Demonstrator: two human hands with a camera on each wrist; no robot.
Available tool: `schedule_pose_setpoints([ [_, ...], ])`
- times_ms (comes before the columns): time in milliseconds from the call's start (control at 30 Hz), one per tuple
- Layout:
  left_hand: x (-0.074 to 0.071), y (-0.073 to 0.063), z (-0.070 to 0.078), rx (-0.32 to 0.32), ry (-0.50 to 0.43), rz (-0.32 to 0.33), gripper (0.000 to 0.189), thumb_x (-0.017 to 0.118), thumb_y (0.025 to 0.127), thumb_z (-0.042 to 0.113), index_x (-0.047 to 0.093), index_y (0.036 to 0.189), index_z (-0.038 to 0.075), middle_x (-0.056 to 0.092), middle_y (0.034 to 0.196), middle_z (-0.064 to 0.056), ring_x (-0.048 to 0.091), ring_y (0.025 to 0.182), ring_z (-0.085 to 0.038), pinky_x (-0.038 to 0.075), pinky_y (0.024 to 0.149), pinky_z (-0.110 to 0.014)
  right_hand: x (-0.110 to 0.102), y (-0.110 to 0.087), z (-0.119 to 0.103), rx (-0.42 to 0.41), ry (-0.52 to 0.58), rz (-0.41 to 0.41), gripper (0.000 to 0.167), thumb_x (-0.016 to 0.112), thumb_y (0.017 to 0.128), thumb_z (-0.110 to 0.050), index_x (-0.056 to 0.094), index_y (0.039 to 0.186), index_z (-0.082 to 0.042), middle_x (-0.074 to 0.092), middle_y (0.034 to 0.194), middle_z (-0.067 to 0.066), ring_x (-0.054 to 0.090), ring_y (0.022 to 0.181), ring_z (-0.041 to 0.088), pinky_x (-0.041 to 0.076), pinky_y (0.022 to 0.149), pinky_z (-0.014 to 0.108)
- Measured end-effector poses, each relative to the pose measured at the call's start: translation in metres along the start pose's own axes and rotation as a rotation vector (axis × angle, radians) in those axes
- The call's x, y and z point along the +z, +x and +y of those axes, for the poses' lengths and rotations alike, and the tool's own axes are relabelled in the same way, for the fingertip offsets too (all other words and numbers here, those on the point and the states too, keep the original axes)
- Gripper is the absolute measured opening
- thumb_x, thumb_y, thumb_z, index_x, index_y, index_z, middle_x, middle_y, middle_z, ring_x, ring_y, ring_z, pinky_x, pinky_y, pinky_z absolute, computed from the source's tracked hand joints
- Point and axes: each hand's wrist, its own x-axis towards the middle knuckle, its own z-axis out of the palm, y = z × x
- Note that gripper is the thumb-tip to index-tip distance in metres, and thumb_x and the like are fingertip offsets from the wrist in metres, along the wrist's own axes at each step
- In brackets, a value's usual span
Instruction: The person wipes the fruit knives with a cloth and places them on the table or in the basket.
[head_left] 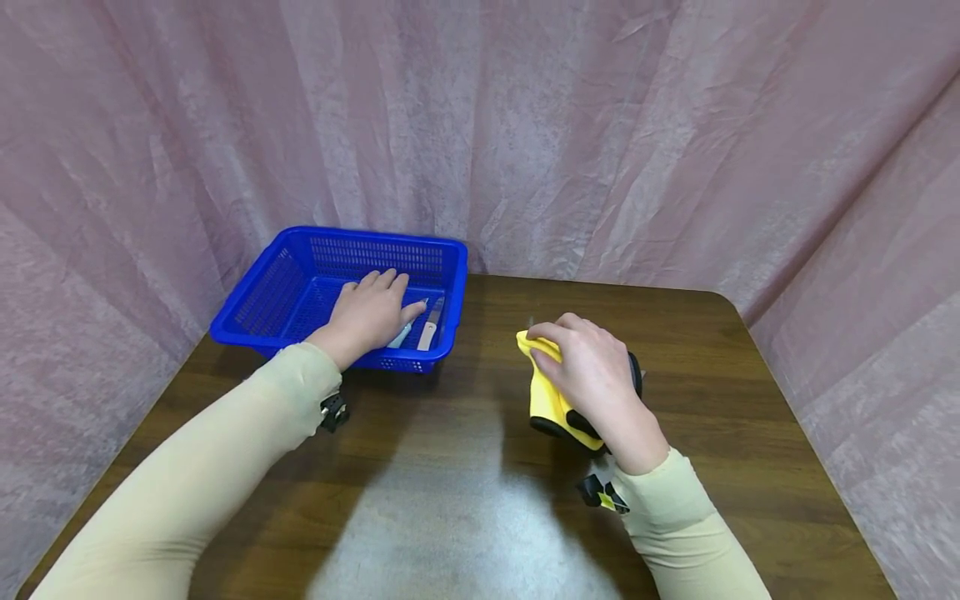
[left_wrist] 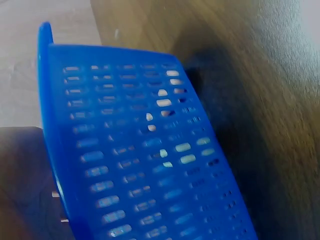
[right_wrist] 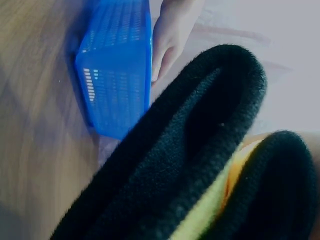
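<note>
My left hand (head_left: 369, 312) reaches into a blue plastic basket (head_left: 459, 308), fingers extended and thumb held out to the side. Near the thumb lie a slim light-blue tool (head_left: 401, 336) and a pale-handled knife-like tool (head_left: 427, 335), both partly in view. To the right, my right hand (head_left: 588, 367) grips a folded yellow cloth (head_left: 546, 400) with black edging, just over the table. Up close in the right wrist view, the cloth's thick dark folds (right_wrist: 165, 165) cover much of the picture. The basket's slotted wall (left_wrist: 125, 125) hides most of the left hand in the left wrist view.
The brown wooden table (head_left: 720, 417) carries the basket at its back left. Pink curtains (head_left: 540, 150) hang behind the table and along its sides. A small black device (head_left: 333, 412) sits at the left wrist, another (head_left: 602, 493) at the right.
</note>
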Motion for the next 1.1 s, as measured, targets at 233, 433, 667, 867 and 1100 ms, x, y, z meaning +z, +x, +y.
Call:
schedule_pose_setpoints([
  [233,-0.006,-0.007,0.012,0.053,-0.010,0.043,0.074,0.045,0.116,0.054,0.038,0.169,0.003,0.034,0.175,-0.024,0.026,0.163,-0.049,0.024,0.127,-0.069,-0.005,-0.004,0.011,0.024,0.002,0.005,0.024,0.085,0.096,-0.017,0.085,0.119,-0.025,0.072,0.103,-0.001,0.066,0.084,0.025,0.054,0.067,0.049],
  [433,-0.009,-0.011,0.022,0.098,0.000,0.081,0.074,0.047,0.116,0.054,0.038,0.169,0.003,0.033,0.176,-0.024,0.024,0.164,-0.048,0.022,0.128,-0.068,-0.009,-0.009,0.022,0.051,-0.007,0.005,0.023,0.085,0.097,-0.018,0.084,0.119,-0.026,0.073,0.103,0.000,0.066,0.081,0.026,0.054,0.067,0.051],
  [667,-0.011,-0.015,0.033,0.127,0.011,0.113,0.076,0.048,0.115,0.056,0.039,0.169,0.004,0.033,0.176,-0.023,0.024,0.164,-0.046,0.023,0.129,-0.066,-0.014,-0.014,0.035,0.084,-0.010,-0.003,0.024,0.083,0.098,-0.017,0.084,0.120,-0.025,0.073,0.107,0.002,0.067,0.083,0.028,0.055,0.069,0.054],
  [867,-0.012,-0.018,0.044,0.169,0.030,0.167,0.075,0.051,0.115,0.056,0.042,0.168,0.003,0.037,0.174,-0.023,0.029,0.162,-0.047,0.027,0.127,-0.066,-0.018,-0.020,0.047,0.115,-0.021,0.005,0.023,0.082,0.098,-0.017,0.084,0.119,-0.024,0.073,0.106,0.003,0.067,0.082,0.028,0.054,0.069,0.054],
  [1100,-0.010,-0.019,0.056,0.208,0.051,0.205,0.075,0.052,0.114,0.055,0.044,0.167,0.003,0.038,0.174,-0.023,0.031,0.162,-0.047,0.029,0.126,-0.065,-0.023,-0.027,0.059,0.141,-0.031,0.013,0.022,0.081,0.098,-0.016,0.084,0.119,-0.023,0.073,0.105,0.005,0.063,0.076,0.027,0.052,0.065,0.052],
])
